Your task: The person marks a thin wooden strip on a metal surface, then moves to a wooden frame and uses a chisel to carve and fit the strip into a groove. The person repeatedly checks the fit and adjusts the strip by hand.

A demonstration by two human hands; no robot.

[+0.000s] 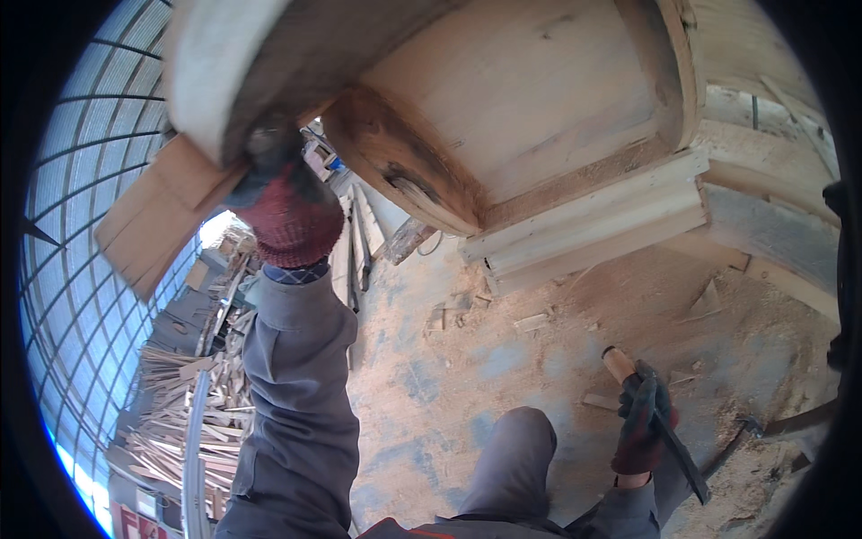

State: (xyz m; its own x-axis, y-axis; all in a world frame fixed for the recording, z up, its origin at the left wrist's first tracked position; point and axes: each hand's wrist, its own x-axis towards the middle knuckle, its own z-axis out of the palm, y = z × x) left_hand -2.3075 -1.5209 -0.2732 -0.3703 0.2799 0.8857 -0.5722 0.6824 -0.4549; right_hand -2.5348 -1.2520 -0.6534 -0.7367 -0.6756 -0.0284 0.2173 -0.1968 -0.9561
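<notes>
My left hand, in a red glove with a dark coated palm, is raised at the upper left. It is closed against the lower edge of a large curved wooden piece; its fingertips are partly hidden. A short flat board juts out to the left beside that hand. Low at the right, my right hand, gloved in red and dark grey, is wrapped round a chisel. The chisel's wooden handle points up and left, and its dark blade slants down to the right.
A large wooden frame with a panel and a stepped lower rail fills the top. Sawdust and wood scraps cover the floor. Piled offcuts lie left, near a wire mesh. A hammer-like tool lies right.
</notes>
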